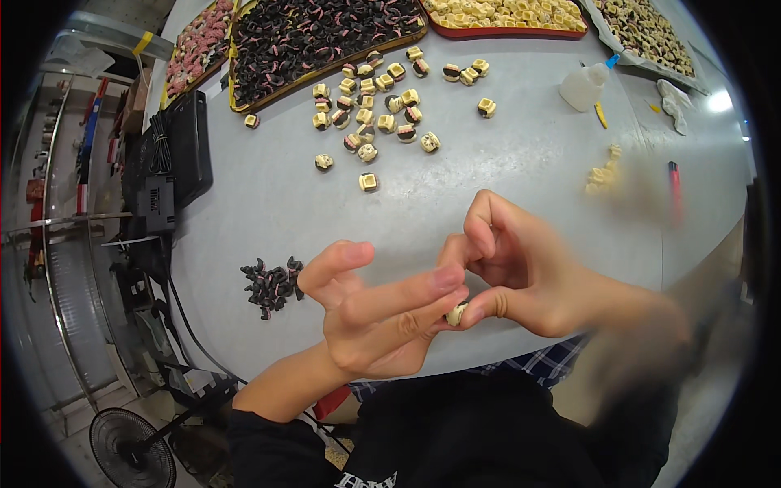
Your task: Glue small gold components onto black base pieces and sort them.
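Note:
Between my two hands, close to the near table edge, is a small cream-coloured plastic piece (455, 315) with a dark part beside it. My left hand (378, 321) grips it with the lower fingers while its upper fingers stick out. The thumb and fingertips of my right hand (533, 281) press on it from the other side; its other fingers are curled. Fingers cover most of the piece. Just left of my left hand lies a small heap of black and pink pieces (271, 286). Farther off are several joined cream-and-black pieces (368, 182), loosely scattered.
Along the far edge stand a tray of black pieces (244, 102), a red tray of cream pieces (508, 34) and more filled trays. On the right are a white bottle (582, 88), loose cream pieces (600, 177) and a red pen (674, 187). A black case (191, 150) and cables line the left edge.

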Demonstrator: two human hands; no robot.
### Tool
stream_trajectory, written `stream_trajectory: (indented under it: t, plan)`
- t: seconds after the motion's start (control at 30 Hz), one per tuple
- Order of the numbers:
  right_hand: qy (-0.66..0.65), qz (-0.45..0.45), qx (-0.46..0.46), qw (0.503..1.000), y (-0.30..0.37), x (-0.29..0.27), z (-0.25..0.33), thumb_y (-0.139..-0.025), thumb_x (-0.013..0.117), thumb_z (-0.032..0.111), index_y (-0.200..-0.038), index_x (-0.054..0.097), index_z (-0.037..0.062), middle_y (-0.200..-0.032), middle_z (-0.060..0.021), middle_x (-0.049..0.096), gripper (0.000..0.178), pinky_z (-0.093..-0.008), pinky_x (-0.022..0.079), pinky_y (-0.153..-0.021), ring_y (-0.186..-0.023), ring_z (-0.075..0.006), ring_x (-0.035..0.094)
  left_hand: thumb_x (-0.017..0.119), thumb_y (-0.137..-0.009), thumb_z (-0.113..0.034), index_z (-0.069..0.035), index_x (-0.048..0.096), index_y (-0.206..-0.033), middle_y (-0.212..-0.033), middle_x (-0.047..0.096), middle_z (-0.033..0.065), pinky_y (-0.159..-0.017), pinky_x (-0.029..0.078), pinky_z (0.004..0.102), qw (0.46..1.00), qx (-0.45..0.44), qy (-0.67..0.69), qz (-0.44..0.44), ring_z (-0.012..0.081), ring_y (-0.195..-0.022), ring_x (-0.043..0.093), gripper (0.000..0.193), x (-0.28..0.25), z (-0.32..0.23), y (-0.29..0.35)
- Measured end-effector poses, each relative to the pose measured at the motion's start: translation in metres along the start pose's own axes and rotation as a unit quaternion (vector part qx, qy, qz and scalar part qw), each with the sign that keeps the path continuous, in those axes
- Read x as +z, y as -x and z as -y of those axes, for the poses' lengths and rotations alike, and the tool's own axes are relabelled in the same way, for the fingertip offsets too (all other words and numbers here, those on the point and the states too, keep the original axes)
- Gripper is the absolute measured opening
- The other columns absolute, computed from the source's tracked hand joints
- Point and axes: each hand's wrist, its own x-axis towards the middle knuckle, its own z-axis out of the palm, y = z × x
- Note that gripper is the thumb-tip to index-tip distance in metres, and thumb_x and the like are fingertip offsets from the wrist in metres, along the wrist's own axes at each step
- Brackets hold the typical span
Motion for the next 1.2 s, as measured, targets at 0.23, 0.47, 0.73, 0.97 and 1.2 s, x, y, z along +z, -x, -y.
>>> stream_trajectory:
  t: [0.23,0.47,0.73,0.97,1.2]
  plan:
    - [0.012,-0.002,0.03,0.999,0.0,-0.002,-0.002,-0.075,0.066,-0.008,-0.087,0.026,0.0103,-0.089,-0.0134,0.053,0.045,-0.0283,0.045,-0.076,-0.084,-0.017,0.053,0.075,-0.061,-0.01,-0.02,0.071,-0.085,-0.109,0.046,-0.0076,-0.087,0.031,0.0349,1.0,0.023,-0.009,0.008,0.0283,-0.112,0.026,0.026,0.004,0.001,0.004]
    - [0.025,0.003,-0.008,1.0,-0.002,-0.005,-0.002,-0.076,0.062,-0.01,-0.088,0.03,0.0072,-0.09,-0.0111,0.053,0.038,-0.0286,0.044,-0.078,-0.085,-0.0153,0.052,0.074,-0.062,-0.013,-0.016,0.072,-0.09,-0.107,0.058,-0.0139,-0.076,0.033,0.029,0.998,-0.013,0.02,-0.058,0.0219,-0.104,0.034,0.028,0.006,-0.002,-0.002]
    - [0.349,-0.125,-0.132,0.92,-0.007,-0.024,0.012,-0.079,0.057,-0.01,-0.103,0.039,0.0018,-0.099,-0.0095,0.05,0.032,-0.0261,0.046,-0.075,-0.088,-0.0135,0.052,0.076,-0.061,-0.012,-0.012,0.07,-0.087,-0.098,0.059,0.0012,-0.077,0.04,0.031,0.99,-0.022,-0.138,0.019,0.0215,-0.09,0.049,0.026,-0.037,0.041,-0.03]
    - [0.418,-0.283,-0.252,0.826,-0.012,-0.023,0.015,-0.08,0.055,-0.008,-0.112,0.04,0.0014,-0.113,-0.0106,0.044,0.037,-0.0233,0.047,-0.069,-0.087,-0.0119,0.051,0.074,-0.063,-0.004,-0.001,0.066,-0.082,-0.08,0.06,0.0073,-0.063,0.045,0.0286,0.893,-0.37,-0.049,0.251,0.0192,-0.075,0.059,0.022,-0.099,0.053,-0.015]
    - [0.398,-0.327,-0.304,0.801,-0.006,-0.034,0.025,-0.082,0.052,-0.005,-0.112,0.04,0.0014,-0.118,-0.0114,0.043,0.033,-0.0235,0.045,-0.074,-0.086,-0.0112,0.049,0.071,-0.066,-0.001,-0.001,0.065,-0.082,-0.079,0.061,0.0076,-0.061,0.047,0.027,0.879,-0.389,0.022,0.274,0.0172,-0.069,0.06,0.017,-0.087,0.06,-0.009]
